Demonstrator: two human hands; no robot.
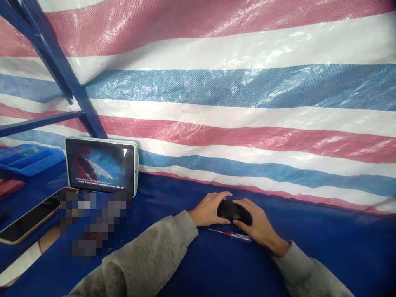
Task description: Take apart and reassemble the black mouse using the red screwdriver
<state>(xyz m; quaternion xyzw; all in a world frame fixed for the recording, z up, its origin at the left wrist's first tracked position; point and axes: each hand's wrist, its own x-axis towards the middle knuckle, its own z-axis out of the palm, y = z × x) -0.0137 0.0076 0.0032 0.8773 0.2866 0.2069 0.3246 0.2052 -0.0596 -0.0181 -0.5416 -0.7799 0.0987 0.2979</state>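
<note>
A black computer mouse (234, 211) is held between both hands, just above or on the blue tabletop; the exact contact is hidden. My left hand (211, 209) grips its left end, with fingers and thumb curled round it. At the other end, my right hand (256, 222) has its thumb along the near side and its fingers over the far side. Close in front of the mouse lies a thin screwdriver (230, 234) with a red and clear handle. Its shaft points left, and its handle end is next to my right hand.
A tablet (102, 165) stands propped at the back left, playing a video. Left of it are a blue compartment tray (46, 159) and a phone (37, 216). A blurred-out patch and part of another person's arm (49, 239) are nearby. Striped sheeting (247, 119) hangs behind the table.
</note>
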